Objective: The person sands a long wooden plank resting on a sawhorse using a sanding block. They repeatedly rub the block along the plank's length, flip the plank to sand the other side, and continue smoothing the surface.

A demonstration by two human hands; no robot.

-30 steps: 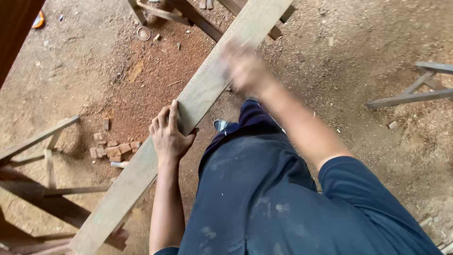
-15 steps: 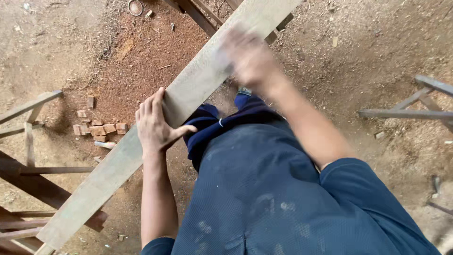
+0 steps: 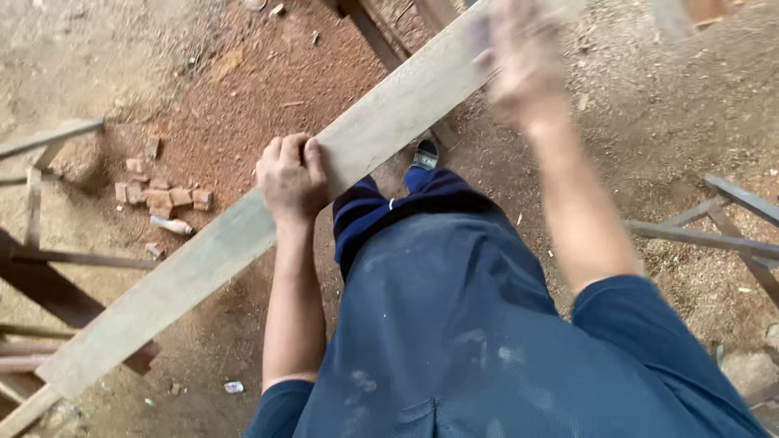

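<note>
A long pale wooden plank [image 3: 203,259] runs diagonally from the lower left to the upper right, above a floor of reddish sawdust. My left hand [image 3: 290,177] grips the plank's near edge at its middle, fingers curled over the top. My right hand [image 3: 523,65] is blurred with motion and lies on the plank's upper end; whether it grips the plank or rests flat on it is not clear. My blue shirt and dark trousers fill the lower right, with one foot [image 3: 423,154] just under the plank.
Small wooden offcuts [image 3: 158,195] lie in the sawdust at the left. Dark wooden frames [image 3: 49,268] stand at the left edge. Grey slats [image 3: 714,235] stand at the right. A dark beam [image 3: 369,32] runs under the plank at the top.
My left hand went from resting spread on the plank to curling tight over its edge. My right hand slid farther up the plank. The view shifted, so the plank sits higher in frame.
</note>
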